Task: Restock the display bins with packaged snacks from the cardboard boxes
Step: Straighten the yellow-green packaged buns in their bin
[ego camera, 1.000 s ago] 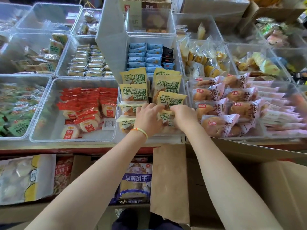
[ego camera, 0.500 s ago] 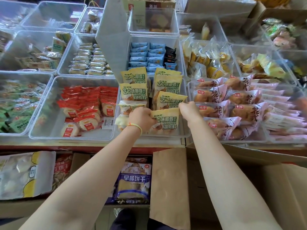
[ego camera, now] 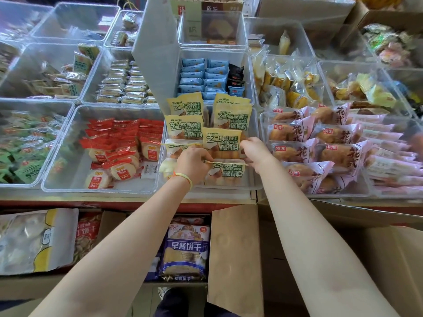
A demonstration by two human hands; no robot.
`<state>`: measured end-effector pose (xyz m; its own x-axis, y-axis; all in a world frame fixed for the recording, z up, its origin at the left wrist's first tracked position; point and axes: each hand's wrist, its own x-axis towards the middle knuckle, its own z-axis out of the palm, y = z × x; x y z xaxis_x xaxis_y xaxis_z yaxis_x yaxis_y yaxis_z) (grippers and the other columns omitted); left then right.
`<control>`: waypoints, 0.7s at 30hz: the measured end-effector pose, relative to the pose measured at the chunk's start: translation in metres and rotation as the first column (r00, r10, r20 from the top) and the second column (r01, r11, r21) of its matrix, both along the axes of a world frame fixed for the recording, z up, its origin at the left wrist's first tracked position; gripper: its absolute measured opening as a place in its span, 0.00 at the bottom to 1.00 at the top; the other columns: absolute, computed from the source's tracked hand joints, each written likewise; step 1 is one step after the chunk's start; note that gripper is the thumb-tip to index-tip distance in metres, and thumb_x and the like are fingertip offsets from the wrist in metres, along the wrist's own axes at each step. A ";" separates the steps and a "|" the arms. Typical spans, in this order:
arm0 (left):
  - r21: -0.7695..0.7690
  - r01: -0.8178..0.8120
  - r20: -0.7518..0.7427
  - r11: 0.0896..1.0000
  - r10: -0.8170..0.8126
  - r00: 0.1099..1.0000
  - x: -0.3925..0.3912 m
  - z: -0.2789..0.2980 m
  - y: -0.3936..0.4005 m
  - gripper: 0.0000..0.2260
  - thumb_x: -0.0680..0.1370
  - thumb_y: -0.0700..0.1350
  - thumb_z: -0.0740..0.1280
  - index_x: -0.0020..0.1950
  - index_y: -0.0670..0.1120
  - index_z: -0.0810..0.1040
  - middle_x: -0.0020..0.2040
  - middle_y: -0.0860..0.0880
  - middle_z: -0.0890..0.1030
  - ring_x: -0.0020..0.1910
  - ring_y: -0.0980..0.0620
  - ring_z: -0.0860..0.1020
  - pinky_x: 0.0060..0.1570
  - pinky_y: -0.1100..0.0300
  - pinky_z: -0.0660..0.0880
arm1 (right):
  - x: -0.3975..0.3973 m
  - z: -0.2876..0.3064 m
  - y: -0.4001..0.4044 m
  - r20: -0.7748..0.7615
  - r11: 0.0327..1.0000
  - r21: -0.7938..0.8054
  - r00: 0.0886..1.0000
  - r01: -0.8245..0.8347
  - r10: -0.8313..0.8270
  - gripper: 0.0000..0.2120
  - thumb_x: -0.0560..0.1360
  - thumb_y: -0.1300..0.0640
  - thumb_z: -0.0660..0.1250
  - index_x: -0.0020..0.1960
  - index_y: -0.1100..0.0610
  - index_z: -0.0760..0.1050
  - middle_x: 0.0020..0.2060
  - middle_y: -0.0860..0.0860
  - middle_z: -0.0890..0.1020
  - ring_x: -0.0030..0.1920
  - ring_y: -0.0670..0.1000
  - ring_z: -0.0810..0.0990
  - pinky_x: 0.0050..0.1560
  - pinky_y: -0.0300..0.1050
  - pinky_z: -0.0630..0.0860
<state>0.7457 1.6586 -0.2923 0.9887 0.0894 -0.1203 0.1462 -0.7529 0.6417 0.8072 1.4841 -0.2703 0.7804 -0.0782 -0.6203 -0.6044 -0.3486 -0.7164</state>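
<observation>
Left hand (ego camera: 191, 164), right hand (ego camera: 256, 155) pinch yellow packet (ego camera: 226, 172) ends (long axis left-right).

Your fingers (ego camera: 207, 157) reach into the middle bin (ego camera: 256, 179), among the standing snack packets (ego camera: 223, 139). Left of them sits the bin of round cakes (ego camera: 119, 156); right, the bin of pastries (ego camera: 320, 147). Behind lies the bin of small bars (ego camera: 206, 78). Below, the cardboard box (ego camera: 235, 259) stands open.

A display counter (ego camera: 128, 197) carries clear plastic bins (ego camera: 57, 177) side by side, touching, holding packaged snacks (ego camera: 119, 152).
</observation>
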 end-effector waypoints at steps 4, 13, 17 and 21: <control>0.030 -0.033 -0.010 0.999 0.034 0.999 0.001 -0.003 0.001 0.04 0.73 0.43 0.72 0.46 0.49 0.86 0.49 0.48 0.83 0.51 0.48 0.77 0.47 0.62 0.68 | -0.011 -0.003 -0.011 -0.112 0.994 -0.017 0.988 0.104 -0.105 0.12 0.81 0.64 0.53 0.61 0.63 0.70 0.56 0.60 0.79 0.55 0.62 0.82 0.51 0.57 0.82; 0.135 0.070 -0.061 0.988 -0.063 0.996 0.001 0.005 0.003 0.07 0.74 0.43 0.71 0.50 0.48 0.86 0.51 0.47 0.82 0.54 0.47 0.78 0.50 0.57 0.74 | -0.018 -0.009 -0.007 -0.100 0.997 -0.062 0.994 -0.039 0.033 0.25 0.73 0.49 0.60 0.66 0.61 0.72 0.62 0.56 0.79 0.59 0.59 0.79 0.62 0.59 0.76; 0.054 0.149 0.109 0.987 -0.154 0.982 -0.004 0.038 0.003 0.18 0.73 0.64 0.66 0.41 0.50 0.82 0.39 0.53 0.79 0.40 0.54 0.76 0.38 0.58 0.73 | -0.008 0.009 0.001 -0.056 1.000 -0.005 0.998 0.024 -0.024 0.25 0.79 0.49 0.55 0.72 0.59 0.68 0.68 0.54 0.74 0.66 0.58 0.73 0.69 0.59 0.68; -0.002 -0.011 0.372 1.000 0.011 0.928 0.010 0.047 0.004 0.15 0.80 0.54 0.60 0.45 0.46 0.80 0.42 0.52 0.77 0.44 0.52 0.76 0.40 0.58 0.69 | 0.005 0.007 0.010 -0.047 0.996 0.083 0.998 0.034 -0.030 0.23 0.80 0.49 0.53 0.70 0.58 0.69 0.68 0.54 0.72 0.69 0.57 0.69 0.72 0.57 0.64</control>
